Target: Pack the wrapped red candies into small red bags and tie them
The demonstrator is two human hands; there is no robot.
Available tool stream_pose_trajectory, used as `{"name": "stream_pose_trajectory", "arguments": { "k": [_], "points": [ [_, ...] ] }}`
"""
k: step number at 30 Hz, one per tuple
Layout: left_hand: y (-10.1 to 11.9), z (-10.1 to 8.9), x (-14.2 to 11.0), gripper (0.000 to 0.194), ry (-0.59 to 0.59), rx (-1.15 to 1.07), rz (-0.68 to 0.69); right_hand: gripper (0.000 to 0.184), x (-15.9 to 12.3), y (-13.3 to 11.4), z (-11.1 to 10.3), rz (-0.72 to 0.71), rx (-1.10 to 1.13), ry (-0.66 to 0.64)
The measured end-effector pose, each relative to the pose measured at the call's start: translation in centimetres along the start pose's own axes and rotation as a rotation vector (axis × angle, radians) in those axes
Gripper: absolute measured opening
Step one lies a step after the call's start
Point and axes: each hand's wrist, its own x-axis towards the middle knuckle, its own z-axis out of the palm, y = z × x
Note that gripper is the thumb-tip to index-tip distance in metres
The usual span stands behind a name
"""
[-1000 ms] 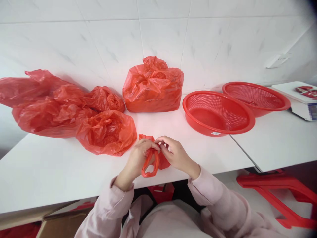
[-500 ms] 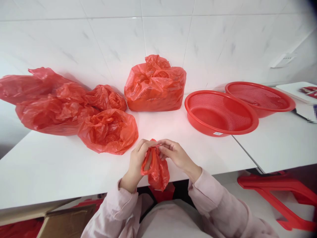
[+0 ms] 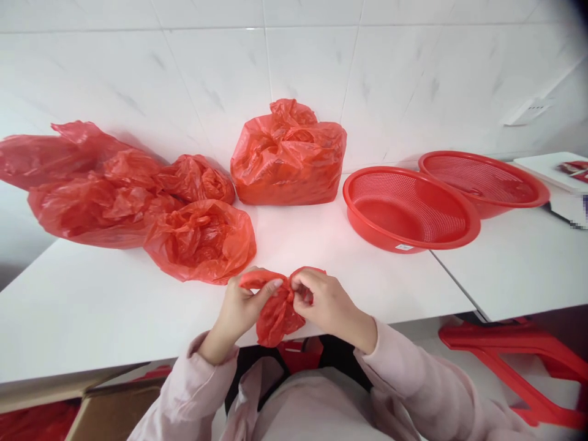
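Bag (image 3: 275, 324), thin crinkly red plastic, sits bunched btwn your hands at the smooth white table's (image 3: 114, 306) near edge. Your L hand (image 3: 239, 309) pinches one twisted strip, thumb on top; your R hand (image 3: 326, 300), fingers curled, grips the other side by the gathered neck. Beyond: boxy bag (image 3: 289, 174), glossy & creased, plus rigid mesh-sided basket (image 3: 390, 211) w/ wide rim.

Small bag (image 3: 275, 321) is thin, crinkly plastic with a bit of shine, and the big bag (image 3: 290, 174) is the same glossy, wrinkled film. Baskets (image 3: 379, 235) are smooth moulded plastic, kinda shiny, mesh sides. Surface (image 3: 92, 306) looks smooth, wall (image 3: 312, 67) is sleek tile, sleeves (image 3: 408, 364) matt cloth, box (image 3: 119, 413) dull cardboard.
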Motion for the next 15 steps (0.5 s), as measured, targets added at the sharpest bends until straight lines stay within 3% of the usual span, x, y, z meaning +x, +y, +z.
{"name": "stream_pose_trajectory", "arguments": {
  "k": [3,7,11,15],
  "points": [
    [-0.4,-0.4,-0.3,0.016,0.057,-0.175,-0.115,0.017,-0.6,1.7,1.2,-0.117,-0.254,0.047],
    [-0.3,-1.4,-0.4,0.018,0.210,-0.421,-0.133,0.018,-1.5,4.0,2.3,-0.103,-0.303,0.032],
    [1.2,-1.3,-0.2,0.021,0.254,-0.734,-0.171,0.016,-1.5,3.7,2.0,-0.090,-0.260,0.047],
    [3.1,-0.7,-0.3,0.027,0.279,-0.914,-0.194,0.016,-1.3,2.5,1.7,-0.109,-0.223,0.049]
  ]
}}
